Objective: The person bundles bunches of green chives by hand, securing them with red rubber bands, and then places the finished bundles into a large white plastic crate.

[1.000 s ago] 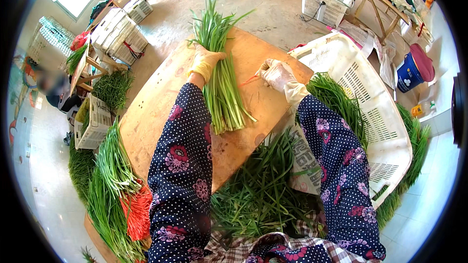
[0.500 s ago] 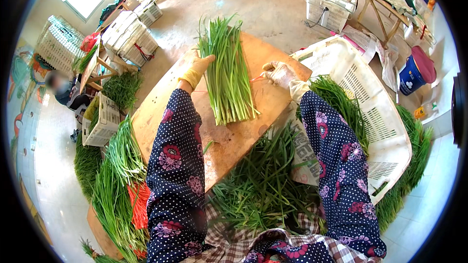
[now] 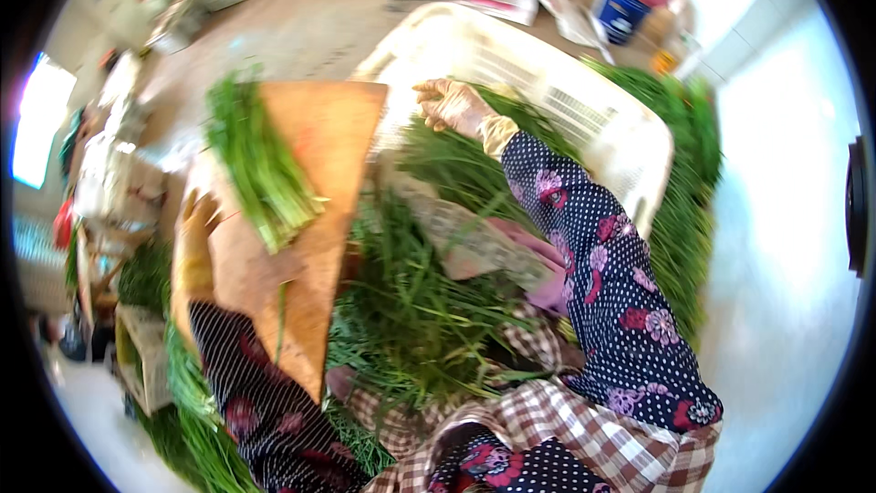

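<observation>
A bunch of long green leafy stalks (image 3: 265, 164), like garlic chives, lies on the brown wooden board (image 3: 324, 128), pale cut ends toward me. At the board's left side my left hand (image 3: 194, 242), in a yellowish glove, is somewhat blurred with its fingers apart; it holds nothing and is away from the bunch. My right hand (image 3: 453, 108), also gloved, hovers over the white plastic crate (image 3: 630, 128). Its fingers are loosely bent and apart, with nothing visible in them. Loose green stalks (image 3: 456, 160) lie inside the crate, beneath the hand.
A heap of loose green leaves (image 3: 411, 301) covers my lap, beside a printed sack (image 3: 484, 246). More greens (image 3: 693, 164) lie beyond the crate at right. A blue bucket (image 3: 623, 14) with a dark red top stands farther back. Smaller crates (image 3: 141, 356) line the left side.
The view has turned right. My left hand has come off the bunch. From beside the bunch, where it held a thin red strip, my right hand has moved over the crate.
</observation>
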